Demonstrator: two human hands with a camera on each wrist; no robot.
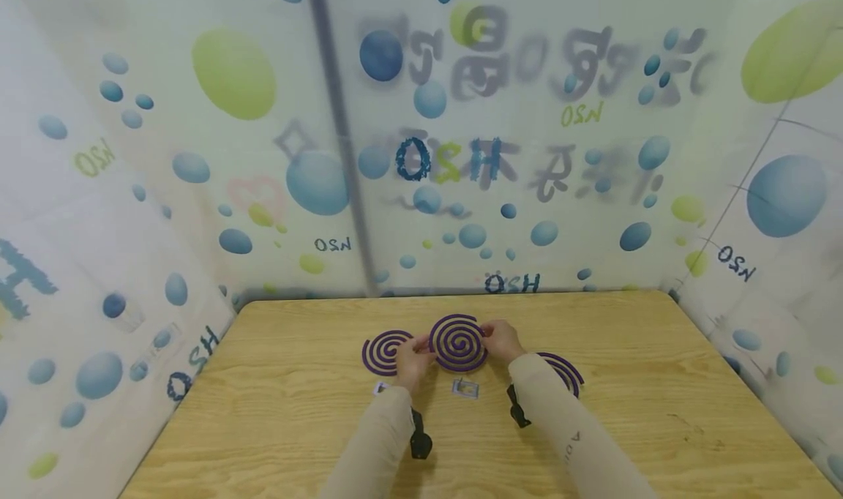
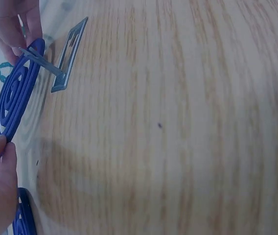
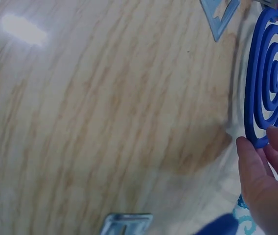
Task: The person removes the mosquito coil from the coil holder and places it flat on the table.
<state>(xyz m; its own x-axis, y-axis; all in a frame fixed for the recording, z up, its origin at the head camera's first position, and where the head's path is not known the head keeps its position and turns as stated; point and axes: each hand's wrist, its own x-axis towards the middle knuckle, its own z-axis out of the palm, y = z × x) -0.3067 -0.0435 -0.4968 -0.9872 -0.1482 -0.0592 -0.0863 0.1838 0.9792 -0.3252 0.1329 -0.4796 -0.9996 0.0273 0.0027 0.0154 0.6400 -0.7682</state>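
Purple coil (image 1: 460,342) tilts between left hand (image 1: 412,360) and right hand (image 1: 503,340), pinched at opposite edges; metal stand (image 1: 470,391) on the near side.

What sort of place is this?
Probably a partitioned work booth: pale translucent sheeting printed with blue and green ovals encloses three sides of a light wood-grain table, and a flat purple-blue spiral coil is held over it.

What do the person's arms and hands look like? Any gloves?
No gloves: the left hand and right hand are bare. The left sleeve and right sleeve are long and beige, each with a black gadget near its end. The right one has small dark lettering.
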